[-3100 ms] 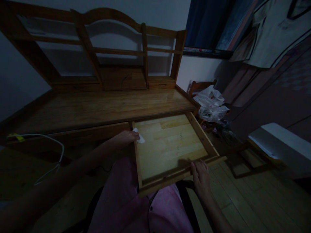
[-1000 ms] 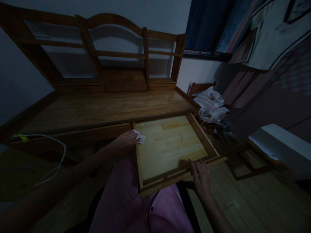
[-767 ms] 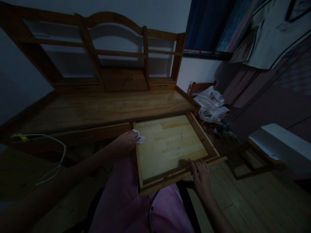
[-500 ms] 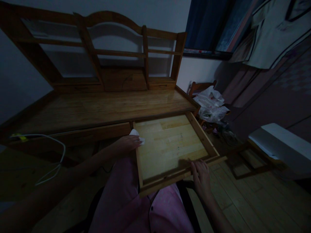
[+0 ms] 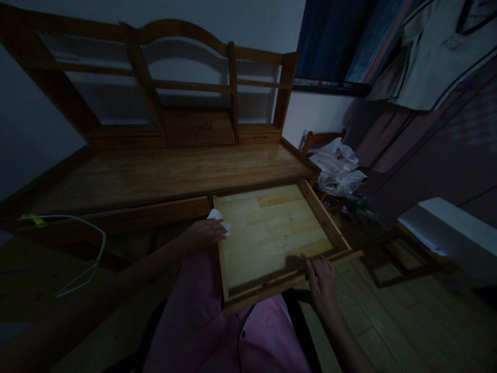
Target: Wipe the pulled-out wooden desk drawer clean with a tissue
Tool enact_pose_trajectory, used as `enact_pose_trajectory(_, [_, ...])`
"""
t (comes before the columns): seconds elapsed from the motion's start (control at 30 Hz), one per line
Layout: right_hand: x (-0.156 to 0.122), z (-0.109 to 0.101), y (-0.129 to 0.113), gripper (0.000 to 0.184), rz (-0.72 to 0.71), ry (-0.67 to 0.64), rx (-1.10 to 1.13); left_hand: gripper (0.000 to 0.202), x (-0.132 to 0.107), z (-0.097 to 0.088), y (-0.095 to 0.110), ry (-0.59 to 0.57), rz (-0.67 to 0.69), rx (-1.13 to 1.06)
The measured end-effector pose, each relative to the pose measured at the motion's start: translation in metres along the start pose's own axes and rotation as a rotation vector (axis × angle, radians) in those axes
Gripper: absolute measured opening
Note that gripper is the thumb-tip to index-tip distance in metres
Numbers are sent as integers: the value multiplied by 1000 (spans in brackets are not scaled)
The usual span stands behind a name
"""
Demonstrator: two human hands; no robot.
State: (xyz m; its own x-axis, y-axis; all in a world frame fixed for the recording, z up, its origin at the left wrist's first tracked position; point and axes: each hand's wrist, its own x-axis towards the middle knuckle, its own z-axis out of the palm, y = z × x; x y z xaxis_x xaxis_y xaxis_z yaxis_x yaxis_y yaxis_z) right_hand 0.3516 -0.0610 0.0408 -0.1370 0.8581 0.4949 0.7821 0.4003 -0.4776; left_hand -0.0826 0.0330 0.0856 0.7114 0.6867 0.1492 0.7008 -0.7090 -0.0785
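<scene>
A pale wooden drawer [image 5: 272,233] stands pulled out from under a long wooden desk [image 5: 163,171]. My left hand [image 5: 204,231] is closed on a small white cloth [image 5: 218,218] and presses it against the drawer's left wall near the back. My right hand [image 5: 322,282] rests on the drawer's front rail at its right end, fingers curled over the edge. The drawer's bottom is bare. My lap in pink clothing [image 5: 217,331] sits below the drawer.
A wooden hutch [image 5: 163,88] with bare shelves tops the desk. A white cable [image 5: 83,243] hangs at the left. White plastic bags [image 5: 337,168] lie on a chair at the right. A white box [image 5: 446,228] sits at far right on the plank floor.
My left hand with the cloth has slid slightly toward me along the drawer's left wall. My right hand has stayed on the front rail.
</scene>
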Motion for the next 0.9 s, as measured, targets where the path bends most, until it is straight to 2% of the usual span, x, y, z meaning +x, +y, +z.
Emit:
enact_pose_trajectory(0.1, [0,-1,-1,25,8,-7,-3,35,5,4,13,33,-164,48])
enact_pose_trajectory(0.2, [1,0,0,25,19,-8,-9,39,14,0,26,45,-237,69])
enact_pose_trajectory(0.33, [1,0,0,25,17,-6,-3,27,24,-8,34,17,-252,99])
enact_pose_trajectory(0.47, [0,0,0,24,12,-17,2,21,24,-4,31,18,-233,94])
enact_pose_trajectory(0.57, [0,0,1,23,12,-13,-1,27,21,2,33,21,-250,42])
enact_pose_trajectory(0.63, [0,1,2,23,8,1,-3,26,20,2,38,12,-310,7])
enact_pose_trajectory(0.77, [1,0,1,23,5,-7,-1,17,26,-8,50,-23,-437,8])
enact_pose_trajectory(0.9, [2,-2,-2,23,2,-1,4,23,35,-20,58,-93,-436,75])
